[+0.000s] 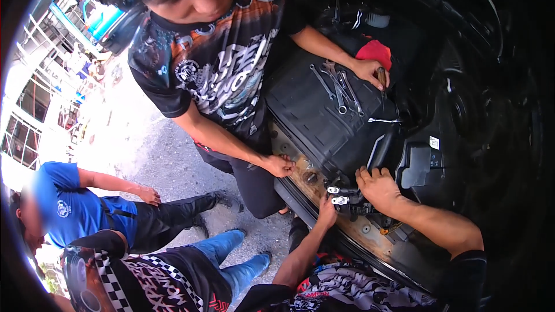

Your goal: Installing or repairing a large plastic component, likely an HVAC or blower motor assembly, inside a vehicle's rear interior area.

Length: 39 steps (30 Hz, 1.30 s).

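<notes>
A black part with two bright metal fittings (340,200) sits at the edge of the car's compartment, in front of me. My left hand (328,212) grips its left end, fingertips close beside the metal fittings. Bent over its right side are the fingers of my right hand (381,192); the palm hides where they meet the part. Just beyond my right hand a black tube-like piece (378,149) slants upward. Several wrenches (342,93) lie in a loose pile on the black cover (295,98), and a single silver tool (384,120) lies at its right edge.
Across from me a co-worker holds a screwdriver (381,75) in one hand, near a red cloth (374,52); the other hand (280,166) is over the worn ledge (300,167). A black box (419,164) stands to the right. Two more people are at lower left.
</notes>
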Each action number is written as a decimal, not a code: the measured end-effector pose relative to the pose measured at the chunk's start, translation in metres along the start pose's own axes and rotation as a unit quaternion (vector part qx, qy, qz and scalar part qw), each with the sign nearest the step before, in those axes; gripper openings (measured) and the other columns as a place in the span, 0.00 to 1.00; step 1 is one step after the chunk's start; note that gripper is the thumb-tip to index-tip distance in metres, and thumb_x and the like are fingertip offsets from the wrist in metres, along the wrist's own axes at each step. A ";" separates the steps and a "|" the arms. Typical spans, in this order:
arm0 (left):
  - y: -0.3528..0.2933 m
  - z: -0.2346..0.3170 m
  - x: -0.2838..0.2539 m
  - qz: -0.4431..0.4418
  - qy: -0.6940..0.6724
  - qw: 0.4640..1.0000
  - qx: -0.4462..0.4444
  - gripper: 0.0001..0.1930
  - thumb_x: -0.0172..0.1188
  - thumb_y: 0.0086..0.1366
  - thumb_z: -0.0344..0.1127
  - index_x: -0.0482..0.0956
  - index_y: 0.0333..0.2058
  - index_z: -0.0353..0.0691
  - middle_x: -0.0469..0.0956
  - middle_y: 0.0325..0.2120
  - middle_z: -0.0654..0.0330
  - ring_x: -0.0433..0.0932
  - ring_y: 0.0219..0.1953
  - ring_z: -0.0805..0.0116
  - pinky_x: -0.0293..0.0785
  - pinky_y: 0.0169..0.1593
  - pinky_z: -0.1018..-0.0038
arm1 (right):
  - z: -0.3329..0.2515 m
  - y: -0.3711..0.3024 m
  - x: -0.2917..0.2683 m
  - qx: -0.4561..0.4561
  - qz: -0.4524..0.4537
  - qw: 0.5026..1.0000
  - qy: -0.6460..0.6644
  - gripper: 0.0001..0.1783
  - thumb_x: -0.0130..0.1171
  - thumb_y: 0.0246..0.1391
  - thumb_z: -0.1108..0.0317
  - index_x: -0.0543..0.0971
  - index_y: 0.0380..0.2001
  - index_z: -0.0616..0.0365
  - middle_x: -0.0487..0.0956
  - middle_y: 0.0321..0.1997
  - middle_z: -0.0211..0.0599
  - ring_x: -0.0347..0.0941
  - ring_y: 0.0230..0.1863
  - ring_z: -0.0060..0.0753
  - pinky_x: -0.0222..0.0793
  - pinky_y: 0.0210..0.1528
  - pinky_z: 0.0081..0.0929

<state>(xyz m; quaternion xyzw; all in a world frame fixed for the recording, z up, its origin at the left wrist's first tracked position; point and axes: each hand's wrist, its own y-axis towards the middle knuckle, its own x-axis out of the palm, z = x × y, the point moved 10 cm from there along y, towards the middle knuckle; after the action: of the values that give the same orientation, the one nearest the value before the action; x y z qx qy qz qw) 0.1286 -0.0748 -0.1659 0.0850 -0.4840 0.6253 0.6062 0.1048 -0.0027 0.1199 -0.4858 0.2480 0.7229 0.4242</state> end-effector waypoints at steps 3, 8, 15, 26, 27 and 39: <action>-0.005 0.003 0.020 -0.078 0.060 0.995 0.033 0.13 0.49 0.72 0.33 0.71 0.52 0.38 0.79 0.43 0.60 0.79 0.44 0.67 0.76 0.49 0.69 | 0.003 0.010 0.027 0.007 -0.070 0.995 0.068 0.12 0.56 0.48 0.67 0.80 0.37 0.57 0.80 0.47 0.40 0.78 0.37 0.36 0.73 0.35 0.30; -0.025 0.040 0.007 -0.003 0.156 0.980 0.124 0.18 0.47 0.68 0.29 0.70 0.56 0.34 0.76 0.44 0.62 0.74 0.46 0.71 0.69 0.53 0.74 | 0.000 -0.002 0.013 0.010 0.002 0.996 0.094 0.11 0.56 0.47 0.68 0.79 0.36 0.54 0.79 0.49 0.39 0.77 0.40 0.37 0.74 0.41 0.34; -0.047 0.076 0.013 0.023 0.316 0.929 0.191 0.16 0.50 0.67 0.31 0.73 0.51 0.30 0.79 0.40 0.60 0.74 0.44 0.70 0.69 0.52 0.73 | -0.008 -0.010 0.029 0.035 -0.035 0.995 0.084 0.12 0.58 0.50 0.67 0.79 0.39 0.53 0.79 0.54 0.41 0.78 0.46 0.42 0.72 0.48 0.39; -0.027 -0.002 -0.029 0.044 -0.022 0.997 0.063 0.16 0.49 0.69 0.29 0.70 0.54 0.35 0.78 0.41 0.62 0.78 0.40 0.70 0.76 0.48 0.71 | 0.012 -0.022 -0.010 -0.014 0.032 0.988 0.150 0.15 0.60 0.46 0.68 0.79 0.41 0.53 0.79 0.53 0.39 0.78 0.44 0.40 0.73 0.45 0.41; -0.036 0.007 -0.042 0.064 0.019 0.994 0.083 0.17 0.49 0.68 0.29 0.69 0.54 0.34 0.78 0.41 0.61 0.78 0.41 0.70 0.76 0.50 0.71 | 0.015 -0.020 -0.009 -0.012 0.026 0.987 0.157 0.20 0.62 0.43 0.68 0.78 0.43 0.53 0.78 0.55 0.40 0.77 0.47 0.41 0.72 0.47 0.41; -0.133 0.217 -0.091 0.200 0.294 0.885 0.300 0.16 0.52 0.68 0.30 0.70 0.53 0.34 0.75 0.41 0.63 0.71 0.41 0.73 0.69 0.48 0.75 | -0.009 0.000 0.027 -0.031 0.039 0.987 0.154 0.09 0.56 0.50 0.68 0.78 0.36 0.52 0.77 0.40 0.34 0.79 0.43 0.35 0.72 0.43 0.34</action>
<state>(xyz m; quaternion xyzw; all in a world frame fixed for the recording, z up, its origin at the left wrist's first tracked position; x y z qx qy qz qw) 0.1591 -0.3171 -0.0494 -0.0234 -0.0792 0.8449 0.5284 0.1043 0.0001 0.0917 -0.5942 0.3067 0.6625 0.3375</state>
